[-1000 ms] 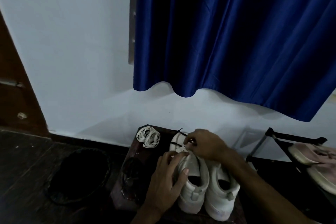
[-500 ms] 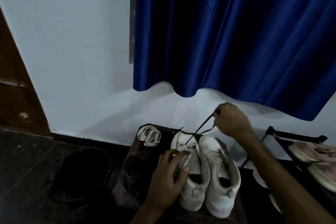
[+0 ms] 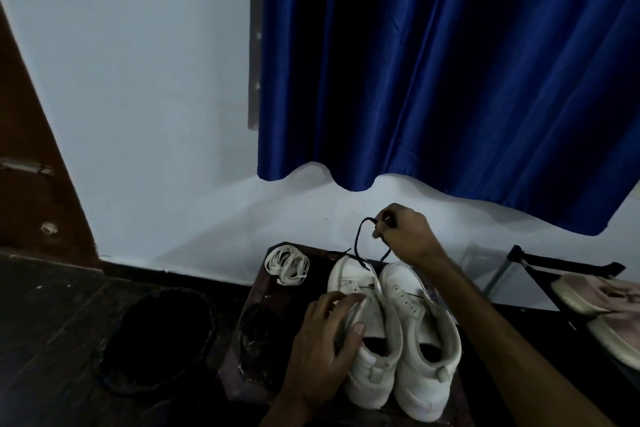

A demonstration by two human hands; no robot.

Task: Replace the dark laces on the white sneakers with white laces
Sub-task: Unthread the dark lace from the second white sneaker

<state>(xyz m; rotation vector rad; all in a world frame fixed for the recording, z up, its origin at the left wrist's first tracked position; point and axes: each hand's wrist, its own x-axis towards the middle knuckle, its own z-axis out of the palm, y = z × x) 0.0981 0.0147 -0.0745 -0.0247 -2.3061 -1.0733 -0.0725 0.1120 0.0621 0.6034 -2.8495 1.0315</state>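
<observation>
Left hand (image 3: 325,340) gripping the left sneaker (image 3: 372,367) at its collar to steady it; right hand (image 3: 405,236) pinching the thin, cord-like dark lace (image 3: 360,243), raised in a slack loop off the toe-end eyelets, evidently for pulling free; smooth, rounded white sneakers (image 3: 420,329) side by side on a dark desk (image 3: 261,289); flat white laces (image 3: 287,265) coiled beside the toes, ready.

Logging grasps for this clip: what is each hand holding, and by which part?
The right hand pinches the dark lace at the top of its loop; left hand grips the left sneaker by its upper, beside the opening.
</observation>
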